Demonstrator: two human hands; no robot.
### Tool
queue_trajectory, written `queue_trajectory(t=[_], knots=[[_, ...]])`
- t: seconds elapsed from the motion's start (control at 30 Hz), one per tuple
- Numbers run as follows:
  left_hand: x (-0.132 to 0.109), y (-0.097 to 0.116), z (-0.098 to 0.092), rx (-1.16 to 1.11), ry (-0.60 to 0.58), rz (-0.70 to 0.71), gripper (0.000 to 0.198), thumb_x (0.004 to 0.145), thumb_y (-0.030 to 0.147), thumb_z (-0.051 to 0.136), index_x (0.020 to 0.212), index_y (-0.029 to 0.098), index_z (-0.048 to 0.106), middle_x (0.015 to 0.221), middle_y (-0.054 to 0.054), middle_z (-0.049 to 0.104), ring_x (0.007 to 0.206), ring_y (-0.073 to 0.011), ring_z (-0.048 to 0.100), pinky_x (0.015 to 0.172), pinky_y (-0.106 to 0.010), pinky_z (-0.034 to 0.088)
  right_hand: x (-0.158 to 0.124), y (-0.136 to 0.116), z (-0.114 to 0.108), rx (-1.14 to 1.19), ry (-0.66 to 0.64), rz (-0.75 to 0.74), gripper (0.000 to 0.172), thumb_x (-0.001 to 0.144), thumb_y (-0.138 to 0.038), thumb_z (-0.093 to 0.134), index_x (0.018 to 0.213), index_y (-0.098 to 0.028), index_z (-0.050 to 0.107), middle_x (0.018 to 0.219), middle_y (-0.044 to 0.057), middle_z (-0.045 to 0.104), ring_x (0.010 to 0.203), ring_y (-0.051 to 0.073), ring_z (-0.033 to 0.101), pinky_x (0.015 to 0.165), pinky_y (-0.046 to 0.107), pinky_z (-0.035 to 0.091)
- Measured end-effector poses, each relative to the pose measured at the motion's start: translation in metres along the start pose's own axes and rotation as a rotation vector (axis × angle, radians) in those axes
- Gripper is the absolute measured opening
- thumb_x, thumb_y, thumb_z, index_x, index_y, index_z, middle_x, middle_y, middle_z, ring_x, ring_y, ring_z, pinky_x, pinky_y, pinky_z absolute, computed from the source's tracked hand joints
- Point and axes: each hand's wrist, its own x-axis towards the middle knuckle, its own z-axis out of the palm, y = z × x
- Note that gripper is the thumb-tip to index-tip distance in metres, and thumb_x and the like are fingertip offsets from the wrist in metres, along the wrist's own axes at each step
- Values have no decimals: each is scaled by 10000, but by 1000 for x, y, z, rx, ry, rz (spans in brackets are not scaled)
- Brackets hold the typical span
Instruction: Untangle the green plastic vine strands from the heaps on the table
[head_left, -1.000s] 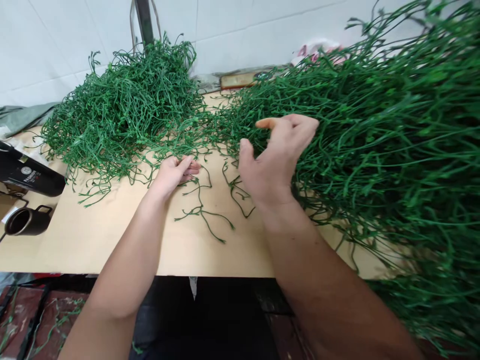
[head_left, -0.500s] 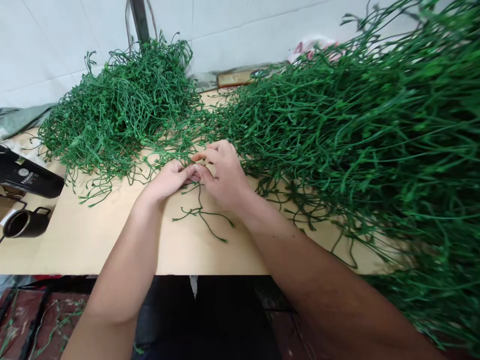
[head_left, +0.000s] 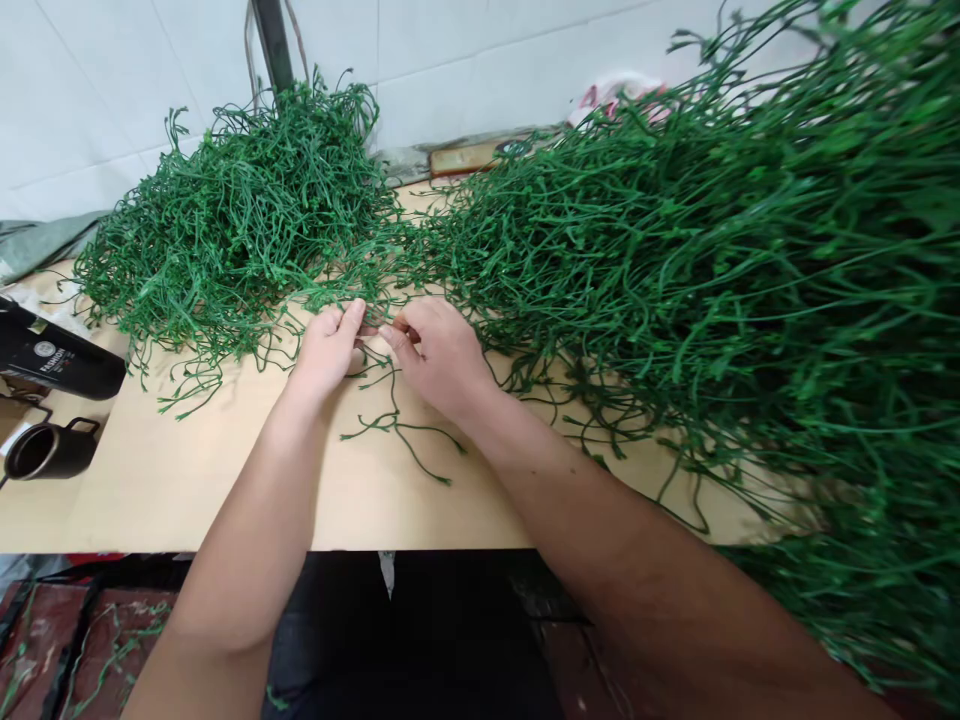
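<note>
My left hand (head_left: 325, 348) is closed, thumb against the fingers, on a thin green artificial plant stem. Facing it, my right hand (head_left: 442, 355) pinches the same stem between thumb and bent fingers. The fingers hide most of the gripped part. Below the fingertips, the branched green stem (head_left: 395, 420) trails onto the tan tabletop (head_left: 247, 470), its thin arms spread. Behind my left hand lies a large heap of green stems (head_left: 240, 220). A bigger pile of long green stems (head_left: 675, 260) rises beside my right hand and forearm.
A black box (head_left: 60, 350) and a dark mug (head_left: 52, 450) stand at the left edge. At the back, a brown bar-shaped object (head_left: 469, 158) lies by the white tiled wall (head_left: 465, 50). A pink-and-white cloth (head_left: 615, 95) sits behind the right pile.
My hands have drawn slightly apart; the left thumb now points upward and the right fingers have curled in. The branched stem below stays almost in place.
</note>
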Motion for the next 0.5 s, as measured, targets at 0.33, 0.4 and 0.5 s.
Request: queue_trajectory(t=[0.33, 0.4, 0.5], knots=[[21, -14, -6, -297, 399, -170, 296, 903, 369, 429, 670, 188, 403, 469, 77, 415, 456, -63, 522, 480, -162, 412, -7, -29, -7, 377, -317, -330, 278, 853, -209, 365, 593, -211, 267, 609, 9, 368, 653, 148, 368, 677, 320, 338], [21, -12, -12, -320, 379, -181, 316, 889, 425, 436, 682, 189, 410, 486, 68, 447, 518, -82, 585, 498, -167, 441, -9, -36, -8, 448, -305, -369, 274, 865, -211, 365, 604, -207, 280, 616, 4, 376, 658, 139, 376, 665, 304, 342], [16, -9, -12, -269, 227, -156, 326, 868, 421, 482, 658, 177, 431, 498, 56, 482, 511, -81, 587, 473, -160, 433, -5, -26, -8, 385, -68, -212, 264, 868, -253, 396, 621, -206, 315, 634, -2, 374, 655, 133, 377, 653, 302, 346]])
